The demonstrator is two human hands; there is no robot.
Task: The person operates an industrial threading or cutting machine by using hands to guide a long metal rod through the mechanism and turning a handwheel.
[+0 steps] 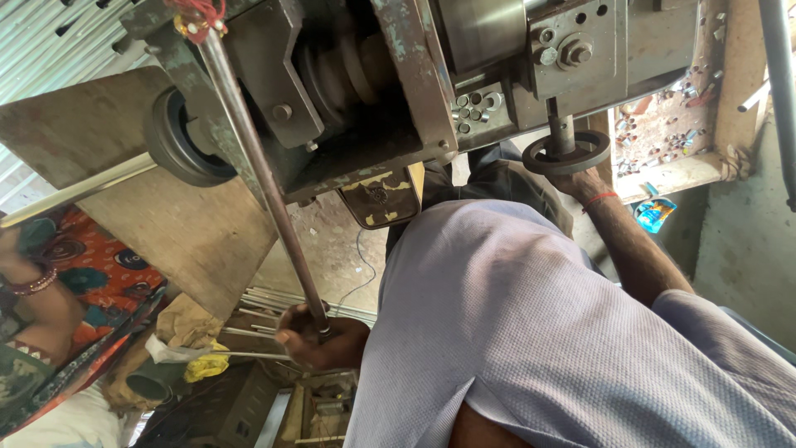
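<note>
My left hand (pixel 308 336) is closed around the lower end of a long dark metal lever rod (pixel 253 158) that slants up to the top of a heavy grey machine (pixel 390 91). A red and yellow tie is knotted at the rod's upper end. My right hand (pixel 583 178), with a red thread on the wrist, grips the underside of a small round black handwheel (pixel 567 152) on a short shaft below the machine's right block. My lilac shirt (pixel 531 332) fills the lower middle and hides my lap.
A person in orange patterned cloth with bangles (pixel 50 282) sits at the left. Thin metal rods (pixel 257 323) lie near my left hand. A wooden tray of small metal parts (pixel 663 124) is at the right. A rusty plate (pixel 166 216) leans under the machine.
</note>
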